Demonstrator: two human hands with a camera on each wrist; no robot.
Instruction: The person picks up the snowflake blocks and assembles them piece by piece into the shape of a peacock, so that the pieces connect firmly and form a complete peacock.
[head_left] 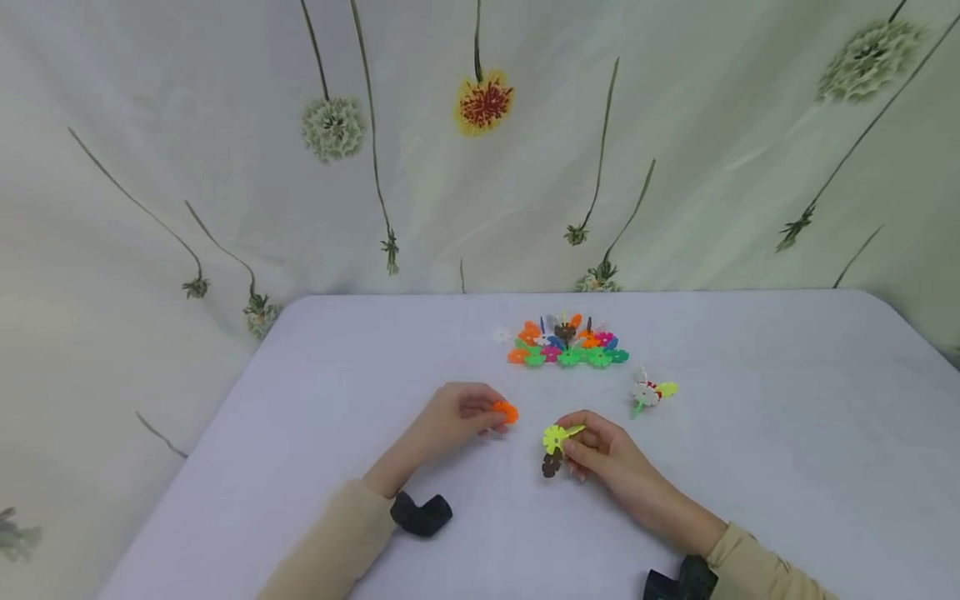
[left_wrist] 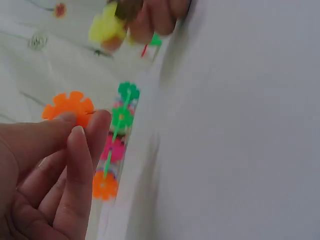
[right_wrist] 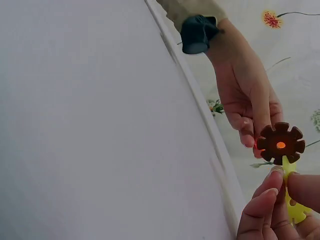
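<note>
My left hand (head_left: pixel 459 417) pinches an orange snowflake disc (head_left: pixel 506 411) between thumb and fingertips; the left wrist view shows that orange disc (left_wrist: pixel 68 106) at the fingertips (left_wrist: pixel 95 125). My right hand (head_left: pixel 600 450) holds a small joined piece: a yellow-green disc (head_left: pixel 555 436) slotted to a brown disc (head_left: pixel 551 464). In the right wrist view the brown disc (right_wrist: pixel 280 143) sticks up above the yellow-green disc (right_wrist: pixel 295 210) between my fingers (right_wrist: pixel 260 210). The two hands are a short gap apart on the white table (head_left: pixel 337 433).
A cluster of joined coloured discs (head_left: pixel 567 343) lies behind the hands, seen edge-on in the left wrist view as a row of discs (left_wrist: pixel 116 140). A small white, red and yellow piece (head_left: pixel 649 391) lies right of it. A flowered curtain (head_left: pixel 480 142) hangs behind the table.
</note>
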